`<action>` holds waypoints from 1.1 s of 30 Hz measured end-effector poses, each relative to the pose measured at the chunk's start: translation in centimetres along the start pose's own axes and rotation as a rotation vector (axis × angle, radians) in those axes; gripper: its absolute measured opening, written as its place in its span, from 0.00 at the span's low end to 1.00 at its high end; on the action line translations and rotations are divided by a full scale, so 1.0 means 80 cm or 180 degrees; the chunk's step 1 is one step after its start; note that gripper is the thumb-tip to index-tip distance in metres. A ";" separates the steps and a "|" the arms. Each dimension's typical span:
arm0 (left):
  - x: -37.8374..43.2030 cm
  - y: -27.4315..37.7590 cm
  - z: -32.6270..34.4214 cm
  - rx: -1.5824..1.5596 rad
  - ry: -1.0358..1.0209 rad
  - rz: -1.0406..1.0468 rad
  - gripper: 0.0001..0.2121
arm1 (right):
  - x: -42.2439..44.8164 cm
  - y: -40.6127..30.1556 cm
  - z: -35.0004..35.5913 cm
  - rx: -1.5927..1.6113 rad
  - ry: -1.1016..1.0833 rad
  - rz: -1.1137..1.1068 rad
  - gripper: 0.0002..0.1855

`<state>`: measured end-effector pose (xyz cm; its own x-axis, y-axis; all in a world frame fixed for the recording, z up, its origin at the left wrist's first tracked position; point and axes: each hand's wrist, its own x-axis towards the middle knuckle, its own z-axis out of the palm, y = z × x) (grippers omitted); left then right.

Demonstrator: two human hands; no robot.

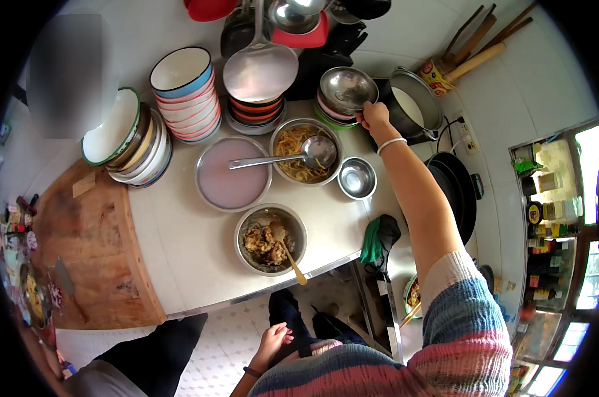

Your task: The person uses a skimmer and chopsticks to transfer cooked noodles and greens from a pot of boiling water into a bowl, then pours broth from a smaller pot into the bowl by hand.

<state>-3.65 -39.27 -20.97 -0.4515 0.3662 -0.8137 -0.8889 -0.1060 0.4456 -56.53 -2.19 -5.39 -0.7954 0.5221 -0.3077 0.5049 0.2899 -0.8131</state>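
My right hand (375, 118) reaches across the counter and grips the rim of a stainless steel bowl (348, 88), the top one of a stack of bowls. My left hand (275, 340) hangs low by my body, loosely curled and holding nothing. Just in front of the stack, a steel basin (340, 166) holds shredded vegetables (292, 144), with a steel ladle (320, 151) lying across it. Beside that basin sits a small steel bowl (357, 178). Nearer me, a metal bowl (245, 226) contains a brown chunky mixture (260, 245) and a yellow-handled spoon (295, 268).
A basin of pinkish liquid (233, 173) stands left of the vegetables. Enamel bowls (187, 99) and plates (140, 149) are stacked behind. A wooden board (96, 238) with a knife (66, 278) lies left, near another person (145, 352). Pots (413, 106) and a black pan (455, 193) line the right.
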 end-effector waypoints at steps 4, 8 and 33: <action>0.002 0.017 0.024 0.0258 -0.0079 0.0056 0.15 | -0.047 -0.007 -0.055 -0.0249 0.0207 -0.0462 0.14; 0.007 0.028 0.064 0.0865 -0.0150 0.0309 0.14 | -0.144 -0.002 -0.155 0.0141 -0.0170 -0.0710 0.13; -0.150 -0.055 0.608 0.6266 -0.1735 0.3687 0.37 | -0.843 0.706 -0.850 0.5382 0.1645 0.0192 0.15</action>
<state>9.40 1.75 5.04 -0.1747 0.9822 -0.0686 0.8812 0.1871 0.4342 48.41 33.53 3.09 -0.4445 0.7731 -0.4525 -0.6054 -0.6316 -0.4843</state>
